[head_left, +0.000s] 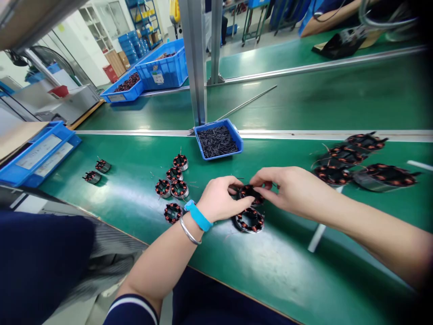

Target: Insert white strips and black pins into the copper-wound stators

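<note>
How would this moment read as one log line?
left hand: holding wound ring; right hand: touching same ring; nearer: second ring; beyond: blue tray, black pieces

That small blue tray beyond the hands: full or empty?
Well filled: in the small blue tray, thin black pieces hide the floor from wall to wall. Their depth cannot be told.

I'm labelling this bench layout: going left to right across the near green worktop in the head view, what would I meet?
Blue trays → two stators → five stators → left hand → stator at the fingers → right hand → four stators.
</note>
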